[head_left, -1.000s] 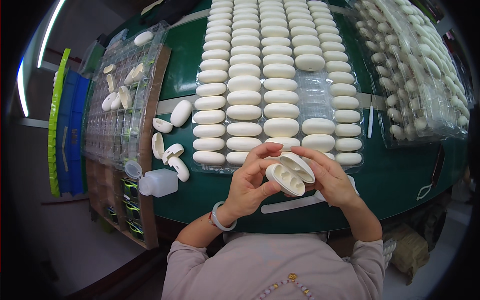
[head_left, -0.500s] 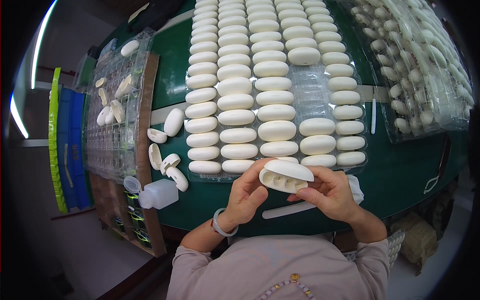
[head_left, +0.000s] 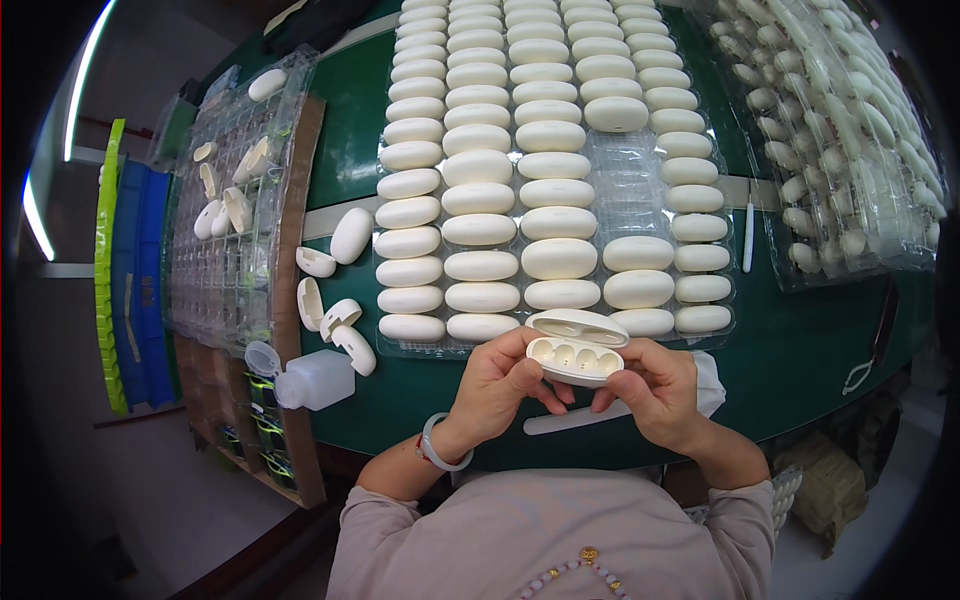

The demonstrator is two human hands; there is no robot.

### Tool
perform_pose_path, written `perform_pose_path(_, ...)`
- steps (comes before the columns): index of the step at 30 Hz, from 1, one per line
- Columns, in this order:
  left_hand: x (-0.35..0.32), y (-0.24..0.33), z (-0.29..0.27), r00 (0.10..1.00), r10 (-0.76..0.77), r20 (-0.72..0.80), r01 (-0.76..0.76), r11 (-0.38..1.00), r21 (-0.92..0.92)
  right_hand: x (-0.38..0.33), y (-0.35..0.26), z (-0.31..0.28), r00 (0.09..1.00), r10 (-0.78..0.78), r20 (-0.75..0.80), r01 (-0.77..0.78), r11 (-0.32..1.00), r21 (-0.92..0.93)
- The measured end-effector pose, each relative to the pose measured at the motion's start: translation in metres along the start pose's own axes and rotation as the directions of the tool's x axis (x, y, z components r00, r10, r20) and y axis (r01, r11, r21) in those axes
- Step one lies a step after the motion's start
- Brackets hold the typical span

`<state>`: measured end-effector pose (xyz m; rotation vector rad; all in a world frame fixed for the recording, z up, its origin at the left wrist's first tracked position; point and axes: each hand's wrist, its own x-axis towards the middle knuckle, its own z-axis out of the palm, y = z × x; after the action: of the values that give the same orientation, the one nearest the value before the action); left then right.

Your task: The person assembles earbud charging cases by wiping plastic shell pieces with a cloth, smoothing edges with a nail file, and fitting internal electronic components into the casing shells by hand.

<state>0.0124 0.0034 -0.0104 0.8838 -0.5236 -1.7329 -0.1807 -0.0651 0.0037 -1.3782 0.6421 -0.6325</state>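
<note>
Between my two hands is a white oval hinged case, its lid standing up at the back and several round hollows showing in its base. My left hand grips the left end, thumb at the front rim and fingers beneath. At the right end my right hand pinches the case with thumb and fingers. Just beyond, rows of closed white cases fill a clear plastic tray. A flat white strip lies on the table under my hands, running toward a white cloth-like piece by my right hand.
On the green table, loose case parts lie left of the tray, near a translucent bottle with its cap flipped back. Stacked clear trays stand far left, more filled trays at right. A white pen-like tool lies between trays.
The case has opened wider: its lid has swung up and back, and the hollows now face upward. Fingers of my left hand have moved underneath it.
</note>
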Motion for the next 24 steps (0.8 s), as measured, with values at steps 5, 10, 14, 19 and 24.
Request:
perform_pose_path(5,-0.003,0.004,0.003,0.999,0.035,0.038,-0.035,0.999,0.017,0.004,-0.005,-0.001,0.992,0.121,0.043,-0.126,0.977,0.174)
perform_pose_path(10,-0.006,0.004,0.008,0.997,0.079,0.013,-0.080,0.995,0.066,0.003,-0.002,-0.003,0.981,0.183,0.057,-0.192,0.924,0.330)
perform_pose_path(14,-0.003,0.003,0.008,0.965,0.262,-0.016,-0.241,0.905,0.350,0.006,0.000,-0.004,0.970,0.198,0.143,-0.239,0.889,0.390)
perform_pose_path(19,-0.005,0.002,0.019,0.930,0.364,-0.058,-0.279,0.798,0.534,0.008,0.003,0.016,0.972,0.221,0.085,-0.236,0.894,0.382)
perform_pose_path(24,-0.005,-0.003,0.042,0.886,0.463,-0.037,-0.405,0.810,0.425,0.000,0.004,0.032,0.997,0.077,0.021,-0.079,0.941,0.330)
